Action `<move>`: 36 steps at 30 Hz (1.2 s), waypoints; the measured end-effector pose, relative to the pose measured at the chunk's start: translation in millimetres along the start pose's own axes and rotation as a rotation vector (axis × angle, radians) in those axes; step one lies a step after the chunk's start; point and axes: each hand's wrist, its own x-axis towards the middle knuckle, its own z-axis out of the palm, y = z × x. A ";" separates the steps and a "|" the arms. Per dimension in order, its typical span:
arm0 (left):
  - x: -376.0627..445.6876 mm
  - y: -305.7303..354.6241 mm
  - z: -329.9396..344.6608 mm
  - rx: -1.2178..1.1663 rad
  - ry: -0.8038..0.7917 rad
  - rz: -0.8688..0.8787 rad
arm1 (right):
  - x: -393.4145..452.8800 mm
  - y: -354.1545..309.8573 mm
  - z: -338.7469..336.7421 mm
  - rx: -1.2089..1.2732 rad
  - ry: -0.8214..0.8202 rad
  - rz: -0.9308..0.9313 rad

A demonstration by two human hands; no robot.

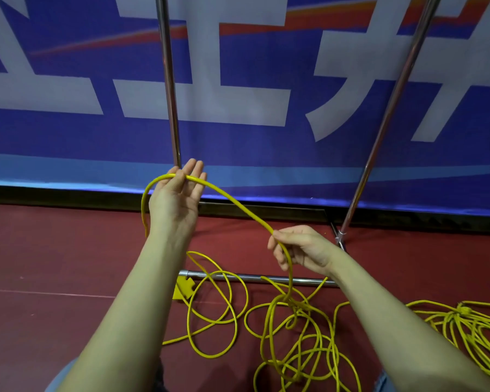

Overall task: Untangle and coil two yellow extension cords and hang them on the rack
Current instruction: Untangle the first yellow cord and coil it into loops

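A yellow extension cord (235, 203) arches between my two hands. My left hand (178, 193) is raised palm up with its fingers straight, and the cord lies across them under the thumb. My right hand (297, 250) pinches the cord lower down, and from there it drops into a loose tangle (292, 335) on the red floor. A yellow socket block (183, 288) lies beside the rack's floor bar. A second yellow cord (470, 326) lies bundled and knotted at the right edge.
The metal rack has two upright poles (169, 80) (391, 114) and a low bar (255, 277) on the floor. Behind it hangs a blue banner (238, 66) with large white characters. The red floor (54, 264) stretches left.
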 end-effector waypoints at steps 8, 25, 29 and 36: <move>-28.1 -41.5 8.5 0.199 -0.129 -0.258 | -1.3 -23.4 17.4 0.038 0.032 -0.125; -12.4 -19.3 6.9 0.016 -0.008 -0.032 | 5.2 -3.3 12.3 0.019 -0.049 -0.025; -9.2 -20.3 2.1 -0.017 0.058 -0.041 | 5.0 -3.0 13.9 -0.064 0.027 -0.018; -24.7 -39.6 3.1 0.145 -0.055 -0.163 | -6.6 -28.3 13.9 -0.042 0.106 -0.081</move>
